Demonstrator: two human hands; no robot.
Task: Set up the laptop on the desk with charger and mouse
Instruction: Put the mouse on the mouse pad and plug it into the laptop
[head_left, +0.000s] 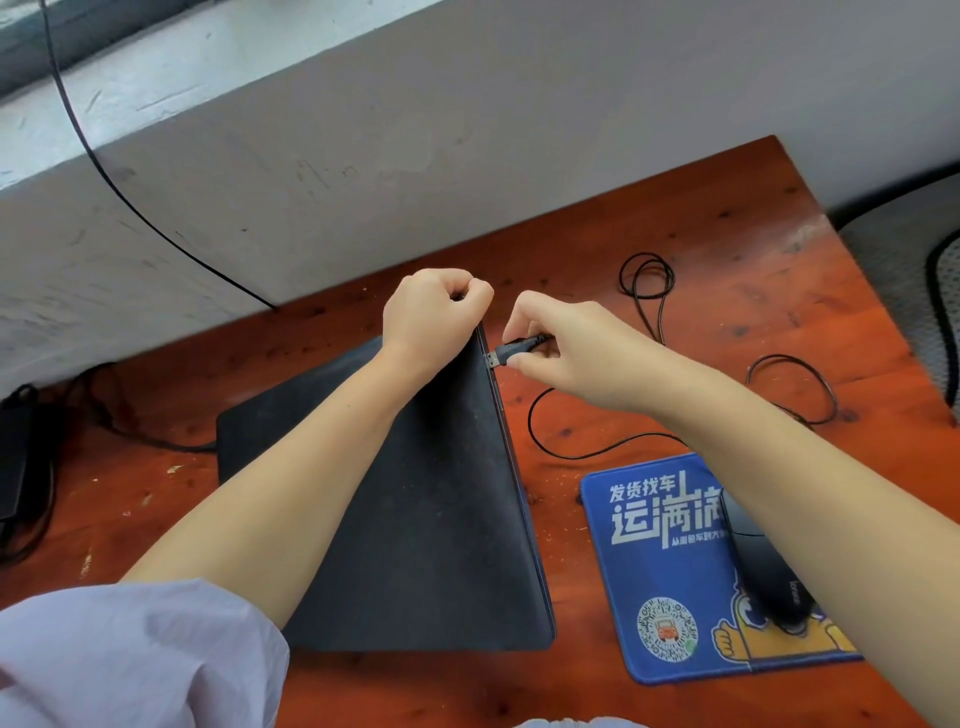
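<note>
A closed dark laptop (431, 509) lies on the reddish wooden desk (727, 270). My left hand (434, 312) grips its far right corner, fingers curled over the edge. My right hand (566, 345) pinches a black USB plug (506, 355), whose metal tip sits right at the laptop's right side edge. The plug's black cable (550, 447) loops over the desk toward a black mouse (763, 566), which rests on a blue printed mouse pad (660, 561), partly hidden by my right forearm. A black charger brick (15, 452) lies at the desk's left edge.
A white wall and sill (311, 156) run along the back of the desk, with a thin black cable (130, 208) hanging down it. More black cable coils (647, 278) lie at the back right. A chair (935, 291) stands beyond the right edge.
</note>
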